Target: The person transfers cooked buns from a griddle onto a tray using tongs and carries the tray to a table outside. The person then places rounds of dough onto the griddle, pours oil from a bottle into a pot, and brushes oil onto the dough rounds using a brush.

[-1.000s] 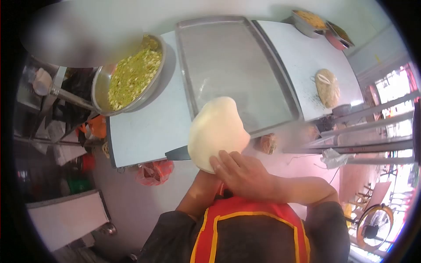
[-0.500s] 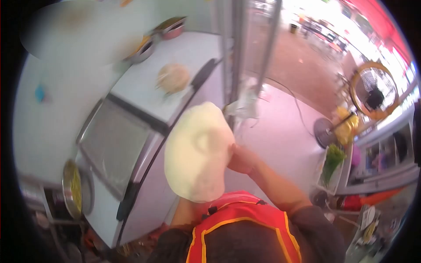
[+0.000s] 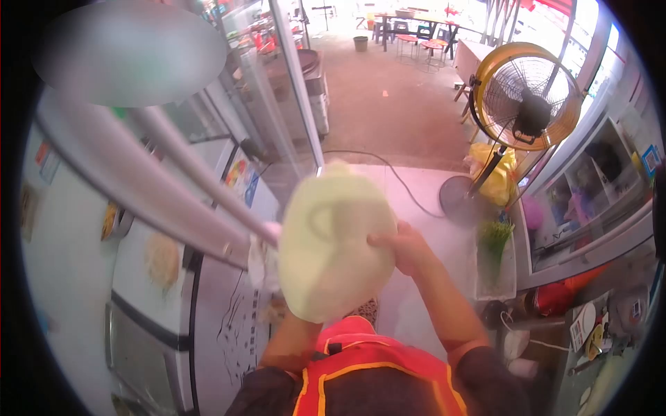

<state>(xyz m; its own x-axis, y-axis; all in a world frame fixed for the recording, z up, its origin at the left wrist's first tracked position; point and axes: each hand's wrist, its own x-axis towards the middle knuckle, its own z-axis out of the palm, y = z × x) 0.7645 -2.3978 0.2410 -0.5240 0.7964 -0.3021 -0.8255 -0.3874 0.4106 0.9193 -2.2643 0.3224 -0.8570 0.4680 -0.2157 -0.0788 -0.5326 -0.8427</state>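
A pale, flat, stretched piece of dough [image 3: 333, 243] hangs in front of my chest, rounded and slightly translucent, with a faint ring-shaped shadow on it. My right hand [image 3: 406, 249] pinches its right edge, thumb on the near face. The left forearm reaches up behind the lower left of the dough, which hides my left hand and its fingers. A red apron with yellow trim is just below the dough.
A yellow-rimmed standing fan [image 3: 531, 104] stands at the upper right, beside a yellow bag [image 3: 494, 173]. Greens lie in a white crate [image 3: 496, 277]. A metal door frame is at left, near a worktop with a tray [image 3: 142, 350]. A cable crosses the floor.
My view has swung right, from the worktop with tray and bowls to the doorway and fan. The dough has stayed before my chest; my right hand has shifted from its lower part to its right edge.
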